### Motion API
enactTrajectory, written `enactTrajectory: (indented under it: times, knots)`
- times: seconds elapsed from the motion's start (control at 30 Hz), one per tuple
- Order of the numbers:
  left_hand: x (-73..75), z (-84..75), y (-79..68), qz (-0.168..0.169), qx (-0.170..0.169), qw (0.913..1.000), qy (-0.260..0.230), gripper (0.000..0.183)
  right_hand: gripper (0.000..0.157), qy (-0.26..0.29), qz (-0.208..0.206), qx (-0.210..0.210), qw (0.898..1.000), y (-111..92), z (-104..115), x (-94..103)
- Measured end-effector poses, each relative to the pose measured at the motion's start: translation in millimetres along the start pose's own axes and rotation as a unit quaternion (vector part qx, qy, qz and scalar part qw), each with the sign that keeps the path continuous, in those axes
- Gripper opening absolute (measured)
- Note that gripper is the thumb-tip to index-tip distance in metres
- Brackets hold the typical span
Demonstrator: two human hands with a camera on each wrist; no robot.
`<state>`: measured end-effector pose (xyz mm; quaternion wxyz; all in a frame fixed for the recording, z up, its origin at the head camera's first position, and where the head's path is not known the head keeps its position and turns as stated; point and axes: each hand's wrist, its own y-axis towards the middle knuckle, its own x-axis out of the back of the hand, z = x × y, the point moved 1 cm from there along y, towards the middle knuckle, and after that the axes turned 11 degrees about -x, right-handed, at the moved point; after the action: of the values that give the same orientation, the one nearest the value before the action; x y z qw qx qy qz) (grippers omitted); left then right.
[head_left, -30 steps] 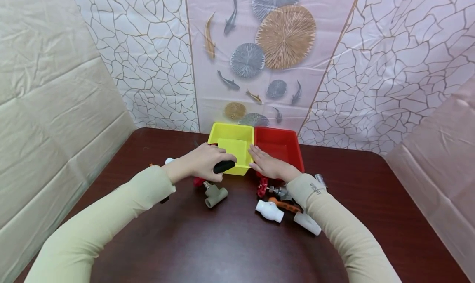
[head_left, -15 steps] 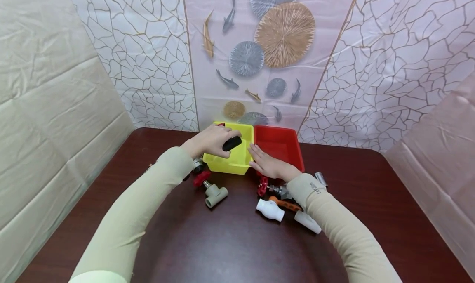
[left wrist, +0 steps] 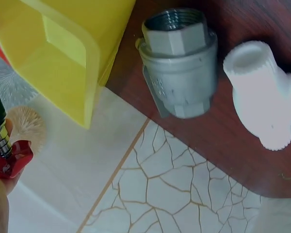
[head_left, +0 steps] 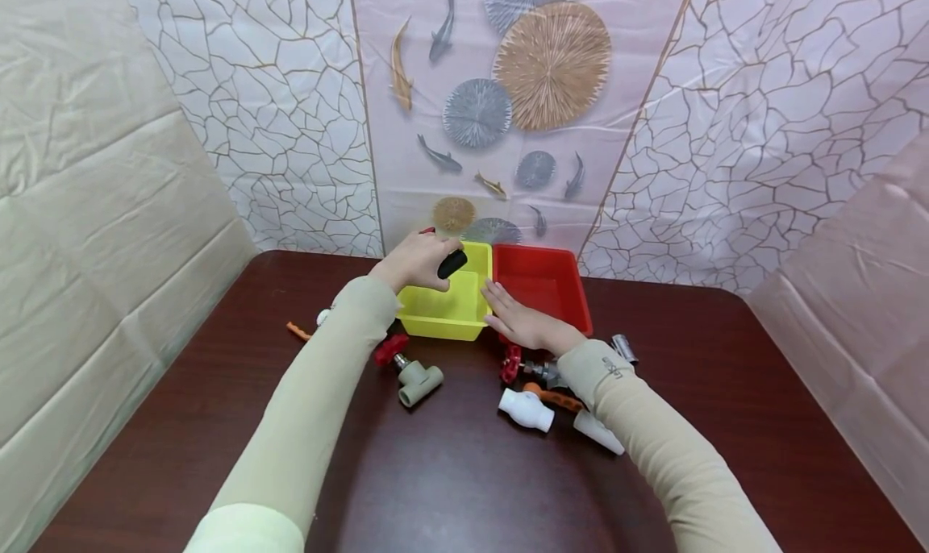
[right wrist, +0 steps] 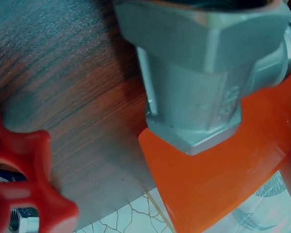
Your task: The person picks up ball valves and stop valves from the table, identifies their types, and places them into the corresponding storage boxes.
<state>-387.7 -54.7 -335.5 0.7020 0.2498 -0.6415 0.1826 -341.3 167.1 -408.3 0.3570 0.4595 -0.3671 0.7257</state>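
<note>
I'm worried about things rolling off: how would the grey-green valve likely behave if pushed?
The valve would probably pivot or slide rather than roll far, since its tee shape and red wheel stick out unevenly. Its metallic stem suggests a stiff piece, and the glossy table may let it skid.

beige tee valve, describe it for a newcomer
On the brown table, find the yellow plastic bin. In front of it lies the beige tee valve with a red handwheel. Unlike the red-wheeled silver metal valve to its right, its body is beige.
</note>
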Motion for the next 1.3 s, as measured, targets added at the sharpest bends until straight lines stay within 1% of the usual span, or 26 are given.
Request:
enactTrajectory:
  times: [0.07, 0.17, 0.33, 0.47, 0.57, 0.7, 0.77, 0.83, 0.93, 1.07, 1.13, 1.2, 1.3]
  knots:
    - [-3.8, 0.4, 6.1, 0.005, 0.005, 1.0000, -0.003, 0.057, 0.065, 0.000, -0.002, 0.002, 1.000, 0, -2, -0.5]
    - [-9.9, 0.3, 16.7, 0.010, 0.013, 0.9998, -0.013, 0.057, 0.065, 0.002, 0.000, -0.009, 1.000, -2, -5, -1.9]
    - [-22.9, 3.3, 30.4, 0.005, 0.036, 0.9984, -0.043, 0.057, 0.065, 0.009, 0.000, -0.018, 1.000, -5, -10, -5.1]
    - [-31.8, 9.7, 34.9, -0.001, 0.062, 0.9961, -0.064, 0.057, 0.064, 0.014, -0.005, 0.001, 1.000, -1, -8, -3.6]
    - [-36.8, 14.0, 39.3, 0.004, 0.072, 0.9949, -0.071, 0.057, 0.063, 0.009, -0.009, 0.012, 1.000, 2, -3, 0.4]
    - [-49.9, 18.2, 45.3, 0.015, 0.096, 0.9916, -0.086, 0.054, 0.062, 0.002, -0.006, 0.013, 1.000, 4, 3, 2.7]
    - [-57.8, 19.4, 45.9, 0.020, 0.110, 0.9896, -0.090, 0.051, 0.062, 0.004, -0.005, 0.013, 1.000, 5, 4, 1.9]
    - [-62.7, 19.1, 45.0, 0.024, 0.125, 0.9870, -0.098, 0.049, 0.063, 0.005, -0.007, 0.014, 1.000, 6, 4, 1.0]
    - [-68.8, 16.9, 44.1, 0.045, 0.140, 0.9841, -0.100, 0.048, 0.063, 0.004, -0.011, 0.015, 1.000, 5, 2, -0.5]
    - [-75.1, 12.1, 45.3, 0.097, 0.145, 0.9809, -0.085, 0.048, 0.064, 0.004, -0.007, 0.007, 1.000, 0, 0, -1.5]
    - [-76.7, 10.4, 45.9, 0.117, 0.150, 0.9790, -0.074, 0.048, 0.064, 0.005, -0.008, 0.004, 1.000, -2, 0, -1.7]
    - [-77.8, 10.0, 46.1, 0.127, 0.164, 0.9760, -0.067, 0.047, 0.064, 0.008, -0.010, 0.007, 1.000, -3, 0, -1.5]
    - [-77.6, 10.3, 46.2, 0.126, 0.186, 0.9725, -0.061, 0.049, 0.064, 0.011, -0.012, 0.010, 1.000, -4, 0, -1.3]
